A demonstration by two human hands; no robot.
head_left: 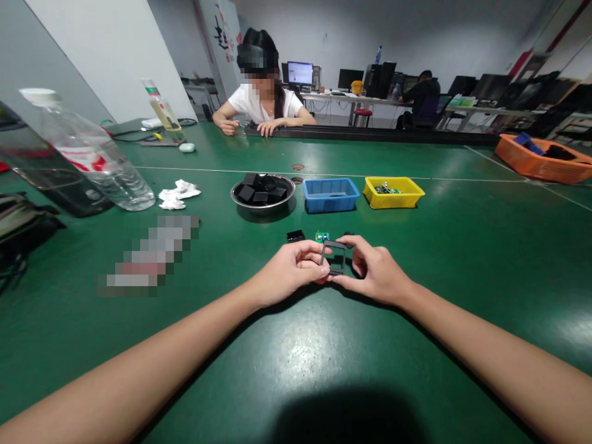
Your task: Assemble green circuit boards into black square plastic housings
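Observation:
Between my hands is a small black rectangular frame [344, 261], tilted up above the green table. My left hand [296, 268] pinches its left side with thumb and fingers. On the other side, my right hand [377, 268] grips it by the top and bottom edges. Just beyond my left fingers lies a black plastic part [295, 236]. A small green circuit board [322, 236] sits beside that part, partly covered by my hands and the frame. Another dark piece [348, 234] shows behind my right fingers, too hidden to name.
A metal bowl of black blocks [263, 211], a blue bin [331, 204] and a yellow bin [394, 201] with circuit boards stand ahead. Bottles [99, 154] and crumpled tissue [178, 195] are left; an orange basket [541, 161] is far right. A person [266, 105] sits opposite.

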